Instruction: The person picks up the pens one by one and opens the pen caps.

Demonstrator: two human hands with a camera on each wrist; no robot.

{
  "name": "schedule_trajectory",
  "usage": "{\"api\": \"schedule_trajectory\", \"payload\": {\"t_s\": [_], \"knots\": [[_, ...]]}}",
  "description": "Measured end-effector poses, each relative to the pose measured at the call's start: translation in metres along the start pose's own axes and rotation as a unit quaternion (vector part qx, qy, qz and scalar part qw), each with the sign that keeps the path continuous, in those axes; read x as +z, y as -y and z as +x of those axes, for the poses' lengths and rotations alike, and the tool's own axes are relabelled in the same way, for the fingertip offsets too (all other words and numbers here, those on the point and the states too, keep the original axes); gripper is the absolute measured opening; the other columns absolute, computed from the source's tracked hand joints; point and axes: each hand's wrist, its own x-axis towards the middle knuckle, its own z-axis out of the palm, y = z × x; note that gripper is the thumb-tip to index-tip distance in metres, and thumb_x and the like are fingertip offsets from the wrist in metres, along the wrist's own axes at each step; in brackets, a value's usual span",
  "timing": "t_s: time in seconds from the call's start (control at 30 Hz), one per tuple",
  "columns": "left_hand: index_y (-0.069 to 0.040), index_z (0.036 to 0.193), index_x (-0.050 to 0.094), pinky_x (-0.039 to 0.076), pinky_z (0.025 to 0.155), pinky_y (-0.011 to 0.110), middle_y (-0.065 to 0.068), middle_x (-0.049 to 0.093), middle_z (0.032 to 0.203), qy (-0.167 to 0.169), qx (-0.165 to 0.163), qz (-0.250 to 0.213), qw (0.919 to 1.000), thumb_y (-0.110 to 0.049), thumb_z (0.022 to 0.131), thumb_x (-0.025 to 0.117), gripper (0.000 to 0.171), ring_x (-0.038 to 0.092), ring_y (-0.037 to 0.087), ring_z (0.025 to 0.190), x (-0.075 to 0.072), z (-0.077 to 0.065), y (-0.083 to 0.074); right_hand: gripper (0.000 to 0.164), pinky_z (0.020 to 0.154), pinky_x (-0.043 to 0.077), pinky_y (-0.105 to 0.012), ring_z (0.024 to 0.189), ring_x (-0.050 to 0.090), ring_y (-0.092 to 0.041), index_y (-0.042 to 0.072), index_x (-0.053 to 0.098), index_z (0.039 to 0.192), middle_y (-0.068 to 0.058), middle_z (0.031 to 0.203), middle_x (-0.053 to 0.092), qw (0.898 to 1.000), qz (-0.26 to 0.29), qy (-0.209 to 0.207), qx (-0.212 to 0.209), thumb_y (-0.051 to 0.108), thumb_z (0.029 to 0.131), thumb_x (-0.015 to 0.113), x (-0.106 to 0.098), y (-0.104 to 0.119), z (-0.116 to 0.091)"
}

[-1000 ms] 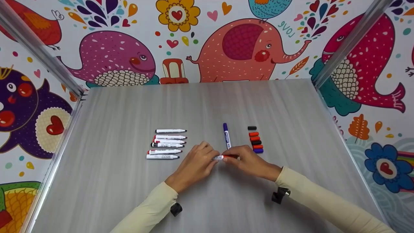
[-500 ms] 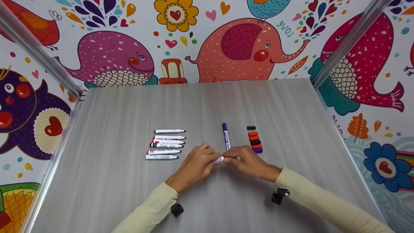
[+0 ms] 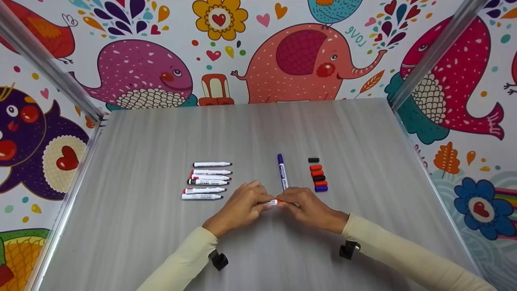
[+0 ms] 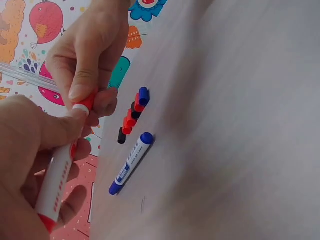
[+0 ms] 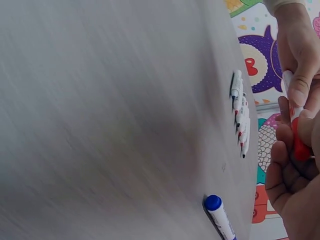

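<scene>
My left hand [image 3: 241, 204] grips the white barrel of a red marker [image 4: 54, 182], whose red end shows below the palm in the left wrist view. From the other side my right hand [image 3: 310, 208] pinches the marker's red cap [image 4: 89, 101] between thumb and fingers. The cap sits in line with the barrel, its edge against a white collar, and fingers cover much of it. In the right wrist view, the red cap [image 5: 301, 140] lies under the right thumb. A capped blue marker [image 3: 282, 171] lies on the table just beyond the hands.
Left of the hands, several uncapped white markers [image 3: 211, 172] lie in a loose column, tips facing right. Right of the blue marker is a column of loose caps [image 3: 316, 167] in black, red and blue. Patterned walls [image 3: 226, 52] enclose the grey table [image 3: 250, 133].
Both hands have moved slightly toward the wearer with the red marker between them. The right fingers now cover more of the red cap. The markers and caps on the table stay put.
</scene>
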Motion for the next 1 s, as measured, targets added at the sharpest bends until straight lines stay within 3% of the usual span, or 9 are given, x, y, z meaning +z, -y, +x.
{"api": "schedule_trajectory", "payload": {"t_s": [0.3, 0.63, 0.83, 1.0], "knots": [[-0.011, 0.117, 0.087, 0.045, 0.074, 0.029, -0.002, 0.073, 0.087, 0.020, -0.004, -0.035, 0.9992, -0.008, 0.099, 0.080, 0.020, 0.054, 0.013, 0.085, -0.0031, 0.0002, 0.0000, 0.017, 0.070, 0.057, -0.027, 0.080, 0.064, -0.014, 0.006, 0.081, 0.116, -0.006, 0.091, 0.075, 0.997, -0.044, -0.032, -0.060, 0.000, 0.101, 0.076, 0.0055, 0.0009, -0.0016], [-0.013, 0.119, 0.087, 0.041, 0.072, 0.027, -0.001, 0.067, 0.079, 0.022, 0.004, -0.049, 0.9985, -0.006, 0.098, 0.080, 0.024, 0.051, 0.012, 0.083, -0.0046, -0.0007, 0.0011, 0.020, 0.073, 0.057, -0.024, 0.083, 0.063, -0.014, 0.005, 0.080, 0.115, -0.004, 0.094, 0.074, 0.995, -0.060, -0.040, -0.067, -0.005, 0.097, 0.079, 0.0097, 0.0035, -0.0038], [-0.013, 0.122, 0.086, 0.040, 0.071, 0.026, -0.002, 0.067, 0.079, 0.023, -0.006, -0.059, 0.9980, -0.005, 0.098, 0.080, 0.026, 0.050, 0.011, 0.081, -0.0045, -0.0011, 0.0007, 0.029, 0.073, 0.057, -0.024, 0.082, 0.063, -0.016, 0.004, 0.080, 0.115, -0.005, 0.095, 0.074, 0.992, -0.077, -0.046, -0.086, -0.010, 0.091, 0.082, 0.0102, 0.0037, -0.0034], [-0.017, 0.120, 0.087, 0.041, 0.070, 0.026, -0.004, 0.069, 0.079, 0.018, -0.019, -0.072, 0.9970, -0.005, 0.098, 0.079, 0.026, 0.052, 0.010, 0.081, -0.0043, -0.0002, -0.0003, 0.027, 0.076, 0.056, -0.024, 0.084, 0.062, -0.016, 0.005, 0.078, 0.116, -0.003, 0.097, 0.072, 0.988, -0.094, -0.056, -0.105, -0.007, 0.092, 0.082, 0.0089, 0.0030, -0.0033]]}}
